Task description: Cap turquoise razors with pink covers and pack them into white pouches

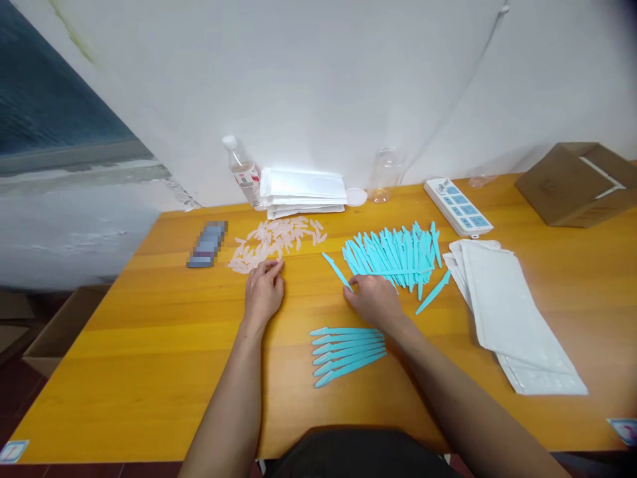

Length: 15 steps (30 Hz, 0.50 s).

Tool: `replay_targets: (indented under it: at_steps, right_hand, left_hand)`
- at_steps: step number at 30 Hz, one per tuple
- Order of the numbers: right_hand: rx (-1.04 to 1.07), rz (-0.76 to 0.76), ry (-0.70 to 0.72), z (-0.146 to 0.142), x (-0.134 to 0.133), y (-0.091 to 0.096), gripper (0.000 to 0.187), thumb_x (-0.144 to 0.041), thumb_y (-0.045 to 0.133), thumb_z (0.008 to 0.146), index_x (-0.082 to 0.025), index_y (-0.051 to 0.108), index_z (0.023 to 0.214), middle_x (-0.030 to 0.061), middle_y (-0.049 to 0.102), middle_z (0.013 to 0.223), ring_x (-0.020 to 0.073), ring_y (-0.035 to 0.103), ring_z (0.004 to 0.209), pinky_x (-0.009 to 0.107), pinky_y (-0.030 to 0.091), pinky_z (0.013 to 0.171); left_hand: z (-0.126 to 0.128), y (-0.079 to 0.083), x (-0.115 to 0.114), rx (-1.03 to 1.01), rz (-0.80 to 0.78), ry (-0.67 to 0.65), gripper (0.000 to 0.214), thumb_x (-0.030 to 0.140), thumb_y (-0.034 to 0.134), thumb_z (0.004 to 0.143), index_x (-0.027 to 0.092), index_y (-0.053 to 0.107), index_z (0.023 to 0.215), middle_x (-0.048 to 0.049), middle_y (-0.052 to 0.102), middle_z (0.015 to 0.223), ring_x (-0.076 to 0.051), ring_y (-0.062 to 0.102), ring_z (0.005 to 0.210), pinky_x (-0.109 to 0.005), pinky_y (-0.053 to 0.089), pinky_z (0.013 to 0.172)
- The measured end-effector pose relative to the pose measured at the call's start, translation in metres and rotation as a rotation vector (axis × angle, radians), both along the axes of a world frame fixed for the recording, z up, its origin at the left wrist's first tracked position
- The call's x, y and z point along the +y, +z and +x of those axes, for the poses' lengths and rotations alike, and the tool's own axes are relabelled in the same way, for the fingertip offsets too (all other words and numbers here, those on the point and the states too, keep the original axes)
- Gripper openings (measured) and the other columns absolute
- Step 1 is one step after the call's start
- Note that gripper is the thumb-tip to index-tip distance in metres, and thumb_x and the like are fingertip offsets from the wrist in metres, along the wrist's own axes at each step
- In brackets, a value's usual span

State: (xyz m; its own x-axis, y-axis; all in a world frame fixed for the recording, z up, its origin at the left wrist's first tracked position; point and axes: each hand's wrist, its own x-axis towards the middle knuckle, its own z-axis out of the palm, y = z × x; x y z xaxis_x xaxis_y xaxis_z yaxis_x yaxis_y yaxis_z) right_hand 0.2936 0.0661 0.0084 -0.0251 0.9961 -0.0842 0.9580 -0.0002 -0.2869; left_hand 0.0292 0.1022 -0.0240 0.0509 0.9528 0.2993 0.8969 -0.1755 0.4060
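In the head view, my left hand (265,287) rests at the near edge of a pile of small translucent pinkish covers (281,234). Its thumb and fingers are drawn together; what they hold, if anything, is too small to make out. My right hand (374,299) is closed on one end of a turquoise eyebrow razor (336,270), which points away to the left. Just beyond that hand lies a heap of similar turquoise razors (393,252). A single razor (432,292) lies to its right. Between my forearms, several razors (348,352) lie side by side in a row.
White pouches (512,312) lie at the right, and another stack of pouches (303,189) sits by the wall. A bottle (245,174), a clear jar (385,174), a power strip (458,207) and a cardboard box (572,189) line the back. A phone (208,244) lies left.
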Motion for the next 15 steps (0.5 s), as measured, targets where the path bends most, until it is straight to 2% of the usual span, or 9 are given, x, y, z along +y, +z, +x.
replay_targets:
  at_steps: [5,9,12,15]
  right_hand:
    - [0.106,0.017,0.024,-0.003,0.004,0.0,0.028,-0.032,0.053,0.094,-0.02,0.076,0.105,0.0116,0.076,0.109,0.0246,0.07,0.096,0.029,0.045,0.076]
    - [0.182,-0.056,0.005,0.0,0.006,0.002,0.02,-0.029,0.059,0.085,-0.02,0.076,0.092,0.0089,0.078,0.09,0.0243,0.07,0.086,0.029,0.041,0.068]
    - [0.23,-0.099,0.02,0.003,0.005,0.003,0.015,-0.028,0.061,0.079,-0.021,0.074,0.082,0.0061,0.075,0.077,0.0222,0.067,0.075,0.029,0.036,0.062]
    - [0.325,-0.136,0.05,0.009,0.004,0.005,0.013,-0.025,0.06,0.076,-0.02,0.072,0.075,0.0039,0.072,0.072,0.0186,0.062,0.069,0.027,0.035,0.06]
  left_hand:
    - [0.0,0.005,-0.003,-0.045,-0.025,0.026,0.034,0.029,0.054,0.091,0.022,0.074,0.118,-0.0103,0.067,0.112,-0.027,0.063,0.106,-0.037,0.048,0.095]
    - [0.001,0.006,-0.001,-0.039,-0.061,0.107,0.033,0.042,0.057,0.092,0.024,0.075,0.112,-0.0094,0.068,0.107,-0.026,0.066,0.093,-0.035,0.049,0.082]
    - [0.003,0.008,0.001,-0.027,-0.076,0.166,0.03,0.041,0.056,0.092,0.026,0.077,0.107,-0.0089,0.07,0.103,-0.024,0.067,0.086,-0.033,0.047,0.075]
    - [0.006,0.016,0.001,0.002,-0.13,0.174,0.025,0.04,0.06,0.089,0.026,0.079,0.098,-0.009,0.072,0.101,-0.026,0.067,0.086,-0.033,0.047,0.074]
